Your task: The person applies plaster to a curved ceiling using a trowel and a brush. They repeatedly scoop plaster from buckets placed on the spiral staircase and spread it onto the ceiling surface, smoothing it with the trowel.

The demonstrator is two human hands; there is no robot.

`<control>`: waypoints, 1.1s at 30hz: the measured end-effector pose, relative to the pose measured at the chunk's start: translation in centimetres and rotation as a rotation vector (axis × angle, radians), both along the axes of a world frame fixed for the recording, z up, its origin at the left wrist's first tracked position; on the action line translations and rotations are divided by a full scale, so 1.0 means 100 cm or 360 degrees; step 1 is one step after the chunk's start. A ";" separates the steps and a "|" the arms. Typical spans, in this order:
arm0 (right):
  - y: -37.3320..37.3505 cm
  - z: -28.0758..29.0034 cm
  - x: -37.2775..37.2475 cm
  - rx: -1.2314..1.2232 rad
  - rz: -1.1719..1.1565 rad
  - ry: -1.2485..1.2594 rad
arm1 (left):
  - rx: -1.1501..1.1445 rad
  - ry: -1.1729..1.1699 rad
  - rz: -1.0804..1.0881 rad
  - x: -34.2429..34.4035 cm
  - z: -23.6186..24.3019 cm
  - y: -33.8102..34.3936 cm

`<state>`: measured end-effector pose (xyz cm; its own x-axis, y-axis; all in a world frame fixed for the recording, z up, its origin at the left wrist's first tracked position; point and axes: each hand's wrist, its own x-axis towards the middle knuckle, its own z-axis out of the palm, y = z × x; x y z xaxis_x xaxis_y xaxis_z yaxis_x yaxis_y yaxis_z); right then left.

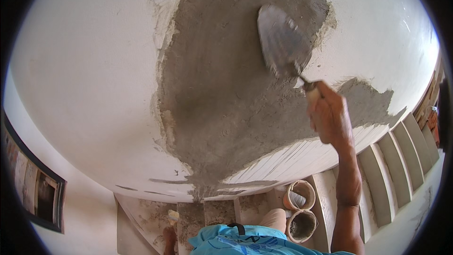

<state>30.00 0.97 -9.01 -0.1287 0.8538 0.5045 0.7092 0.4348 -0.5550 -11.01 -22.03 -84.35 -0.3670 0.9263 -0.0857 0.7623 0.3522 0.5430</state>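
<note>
My right hand (329,113) grips the handle of a metal trowel (283,40), blurred at its edges, whose blade lies over a large patch of wet grey mortar (203,94) on the white curved-looking wall (85,75). The mortar spreads rightward in a lower band and has rough, streaked edges. At the bottom, left of my blue garment (226,241), what appears to be my left hand (169,238) is partly visible beside a small pale tool (173,217); whether its fingers hold that tool I cannot make out.
Two buckets (301,193) stand on the stairs beside my knee (273,219), the lower one grey inside. Steps (391,174) climb to the right; mortar-stained treads (217,210) lie below the wall. A dark-framed opening (59,203) is at the left.
</note>
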 end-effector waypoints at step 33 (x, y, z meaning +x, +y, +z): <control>-0.008 -0.059 -0.014 -0.0116 -0.0060 -0.0083 | -0.0066 0.0122 -0.0246 0.007 0.031 -0.004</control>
